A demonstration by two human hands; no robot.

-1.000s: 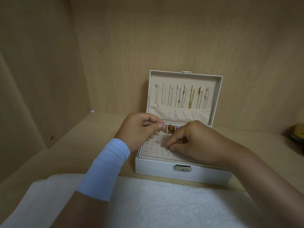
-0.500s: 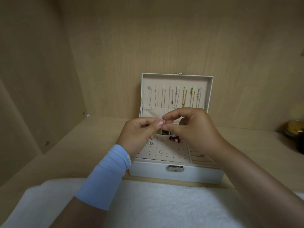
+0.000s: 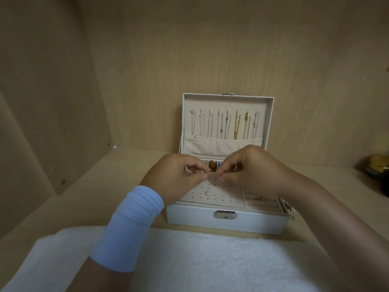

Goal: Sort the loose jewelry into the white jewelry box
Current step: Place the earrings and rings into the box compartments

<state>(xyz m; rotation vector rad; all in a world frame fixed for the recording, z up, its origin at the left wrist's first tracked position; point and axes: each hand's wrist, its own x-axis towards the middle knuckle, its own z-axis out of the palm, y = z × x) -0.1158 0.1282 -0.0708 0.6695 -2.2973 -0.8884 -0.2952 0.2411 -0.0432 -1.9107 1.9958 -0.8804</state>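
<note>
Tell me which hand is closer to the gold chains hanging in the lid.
Right. The right hand is just below the gold chains; the left hand sits lower and well to the left.

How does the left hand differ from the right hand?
The left hand has a light blue band at its wrist; the right hand has a bare wrist. The left hand covers the left of the panel; the right hand is over the ring slots. Both pinch their fingertips above the panel; anything held is too small to see.
</note>
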